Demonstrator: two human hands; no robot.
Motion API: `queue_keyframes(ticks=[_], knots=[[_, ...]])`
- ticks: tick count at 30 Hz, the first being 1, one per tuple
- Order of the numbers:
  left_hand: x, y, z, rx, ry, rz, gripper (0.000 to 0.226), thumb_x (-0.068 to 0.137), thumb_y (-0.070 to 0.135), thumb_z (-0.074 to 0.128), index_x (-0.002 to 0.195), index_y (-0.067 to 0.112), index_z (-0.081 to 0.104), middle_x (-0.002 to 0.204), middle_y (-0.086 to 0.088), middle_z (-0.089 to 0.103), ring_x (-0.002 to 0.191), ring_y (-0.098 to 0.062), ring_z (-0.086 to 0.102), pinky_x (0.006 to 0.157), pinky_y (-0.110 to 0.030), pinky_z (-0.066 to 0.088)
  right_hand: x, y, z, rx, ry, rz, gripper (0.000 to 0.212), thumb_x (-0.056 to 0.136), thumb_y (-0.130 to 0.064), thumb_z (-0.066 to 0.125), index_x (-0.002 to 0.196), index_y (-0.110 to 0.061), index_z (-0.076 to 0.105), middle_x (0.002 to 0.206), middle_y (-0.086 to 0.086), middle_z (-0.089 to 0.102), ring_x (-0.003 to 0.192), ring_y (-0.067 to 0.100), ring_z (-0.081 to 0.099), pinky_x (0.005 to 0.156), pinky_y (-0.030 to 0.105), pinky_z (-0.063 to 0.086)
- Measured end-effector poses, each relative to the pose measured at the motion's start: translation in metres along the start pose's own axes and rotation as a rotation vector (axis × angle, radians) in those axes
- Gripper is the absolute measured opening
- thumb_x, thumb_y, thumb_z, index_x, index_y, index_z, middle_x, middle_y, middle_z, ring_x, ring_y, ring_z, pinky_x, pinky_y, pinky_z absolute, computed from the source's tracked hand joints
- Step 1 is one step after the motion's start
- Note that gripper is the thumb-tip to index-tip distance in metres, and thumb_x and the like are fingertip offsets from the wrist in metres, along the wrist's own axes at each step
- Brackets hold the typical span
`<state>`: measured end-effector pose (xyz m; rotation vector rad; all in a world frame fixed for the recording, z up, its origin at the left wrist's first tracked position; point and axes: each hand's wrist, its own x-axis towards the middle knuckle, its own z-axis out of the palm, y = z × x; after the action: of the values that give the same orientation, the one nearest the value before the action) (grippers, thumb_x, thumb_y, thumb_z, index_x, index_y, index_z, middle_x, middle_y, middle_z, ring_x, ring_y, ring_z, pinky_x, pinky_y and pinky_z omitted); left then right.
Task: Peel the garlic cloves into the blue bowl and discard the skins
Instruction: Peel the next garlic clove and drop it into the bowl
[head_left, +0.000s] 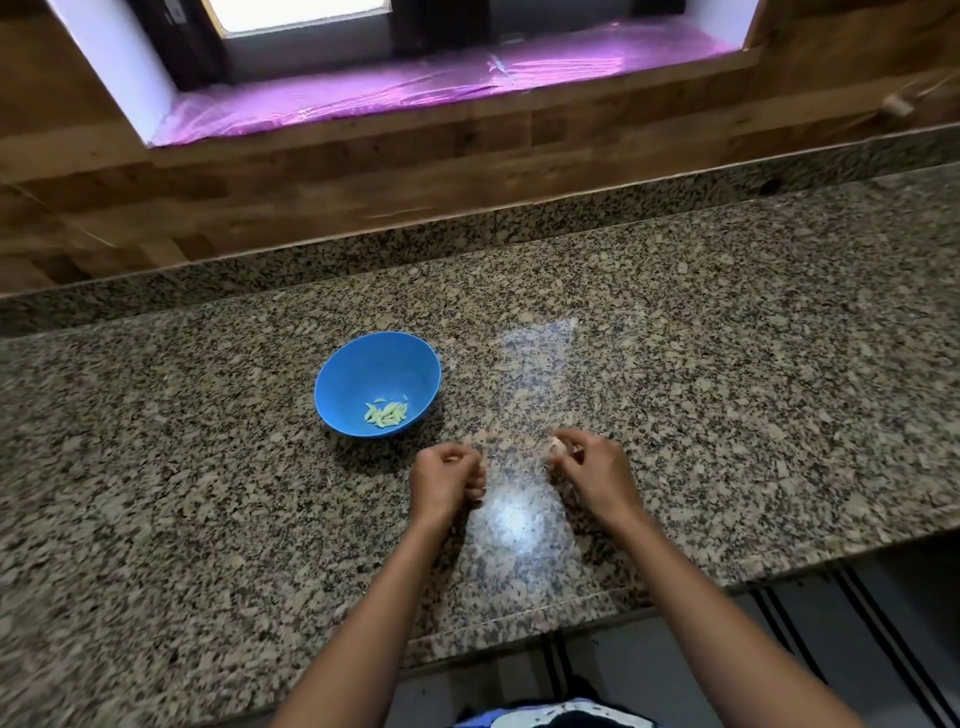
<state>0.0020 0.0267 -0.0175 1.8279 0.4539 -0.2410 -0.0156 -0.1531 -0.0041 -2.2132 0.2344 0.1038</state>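
A blue bowl (377, 383) stands on the granite counter (208, 519) and holds several pale peeled garlic cloves (386, 413). My right hand (592, 475) hovers to the right of the bowl and pinches a garlic piece (557, 446) at its fingertips; the piece is blurred and mostly hidden. My left hand (448, 480) is just below the bowl with its fingers curled in; whether it holds a bit of skin or a clove is hidden. The two hands are apart, with a bright glare patch on the counter between them.
A wooden wall (311, 197) rises behind the counter, with a window sill covered in pink plastic film (415, 88). The counter's front edge (519, 623) runs close to my body. A small wooden piece (897, 105) sits at the far right on the wall.
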Motion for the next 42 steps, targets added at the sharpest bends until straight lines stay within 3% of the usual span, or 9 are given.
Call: queue_keyframes(ticks=[3, 6, 12, 22, 27, 30, 32, 35, 42], knots=[[0.003, -0.007, -0.009, 0.541, 0.011, 0.258, 0.006, 0.082, 0.012, 0.07, 0.083, 0.016, 0.074, 0.079, 0.007, 0.07, 0.072, -0.007, 0.065, 0.073, -0.021, 0.052, 0.006, 0.017, 0.0, -0.222, 0.006, -0.045, 0.04, 0.089, -0.013, 0.058, 0.128, -0.016, 0.052, 0.127, 0.007, 0.057, 0.101, 0.012, 0.059, 0.09, 0.014, 0.04], [0.003, -0.003, -0.013, 0.47, -0.068, 0.174, 0.005, 0.078, 0.012, 0.075, 0.076, 0.016, 0.074, 0.078, 0.001, 0.072, 0.069, -0.011, 0.065, 0.073, -0.026, 0.055, -0.003, 0.021, 0.016, -0.503, 0.112, -0.211, 0.061, 0.086, -0.031, 0.059, 0.141, -0.023, 0.033, 0.151, 0.002, 0.024, 0.141, 0.019, 0.022, 0.116, 0.032, 0.008], [0.011, 0.014, -0.014, 0.515, -0.243, -0.036, 0.004, 0.077, 0.009, 0.076, 0.075, 0.009, 0.073, 0.074, -0.007, 0.073, 0.069, -0.018, 0.071, 0.069, -0.03, 0.059, -0.029, 0.015, 0.066, -0.592, -0.293, -0.401, 0.084, 0.083, -0.069, 0.011, 0.145, -0.02, -0.016, 0.149, -0.005, -0.024, 0.141, 0.009, -0.019, 0.11, 0.024, -0.018], [0.009, 0.019, 0.001, 0.783, -0.134, 0.104, 0.005, 0.083, 0.008, 0.068, 0.078, 0.006, 0.069, 0.078, -0.006, 0.07, 0.075, -0.018, 0.067, 0.075, -0.036, 0.057, -0.028, 0.022, 0.071, -0.619, -0.267, -0.402, 0.083, 0.081, -0.07, -0.001, 0.145, -0.018, -0.014, 0.15, -0.004, -0.024, 0.136, 0.012, -0.027, 0.109, 0.025, -0.021], [0.005, 0.022, -0.001, 0.887, -0.076, 0.176, 0.005, 0.082, 0.005, 0.065, 0.081, 0.003, 0.069, 0.084, -0.014, 0.07, 0.081, -0.026, 0.067, 0.073, -0.037, 0.055, -0.029, 0.023, 0.071, -0.62, -0.266, -0.399, 0.086, 0.077, -0.071, -0.006, 0.145, -0.019, -0.017, 0.149, -0.006, -0.025, 0.138, 0.01, -0.023, 0.11, 0.025, -0.02], [0.009, 0.025, -0.014, 0.413, -0.302, -0.059, 0.007, 0.082, -0.004, 0.065, 0.075, -0.007, 0.066, 0.076, -0.02, 0.066, 0.057, -0.018, 0.065, 0.067, -0.036, 0.059, -0.028, 0.022, 0.071, -0.543, -0.266, -0.397, 0.082, 0.082, -0.07, 0.002, 0.147, -0.022, -0.01, 0.149, -0.009, -0.02, 0.141, 0.009, -0.015, 0.113, 0.026, -0.012], [0.002, 0.026, -0.022, 0.013, -0.413, -0.223, 0.004, 0.084, -0.007, 0.061, 0.081, -0.008, 0.065, 0.076, -0.018, 0.064, 0.057, -0.015, 0.066, 0.061, -0.025, 0.058, -0.024, 0.02, 0.068, -0.282, -0.242, -0.33, 0.062, 0.095, -0.054, 0.029, 0.149, -0.029, 0.013, 0.154, -0.008, 0.009, 0.143, 0.011, 0.014, 0.117, 0.03, 0.012], [-0.003, 0.022, -0.026, -0.25, -0.485, -0.333, 0.013, 0.083, -0.01, 0.059, 0.094, -0.01, 0.066, 0.085, -0.018, 0.07, 0.076, -0.021, 0.07, 0.067, -0.024, 0.058, -0.018, 0.018, 0.057, 0.129, -0.129, -0.234, 0.041, 0.091, -0.022, 0.058, 0.129, -0.037, 0.051, 0.125, -0.003, 0.061, 0.112, 0.011, 0.058, 0.094, 0.028, 0.048], [-0.005, 0.014, -0.015, -0.294, -0.39, -0.233, 0.013, 0.086, 0.004, 0.063, 0.092, -0.007, 0.067, 0.069, -0.01, 0.069, 0.055, -0.011, 0.064, 0.056, -0.018, 0.055, -0.008, 0.003, 0.052, 0.306, -0.027, -0.193, 0.02, 0.079, -0.004, 0.07, 0.094, -0.017, 0.074, 0.086, -0.011, 0.07, 0.08, 0.0, 0.066, 0.077, 0.022, 0.053]])
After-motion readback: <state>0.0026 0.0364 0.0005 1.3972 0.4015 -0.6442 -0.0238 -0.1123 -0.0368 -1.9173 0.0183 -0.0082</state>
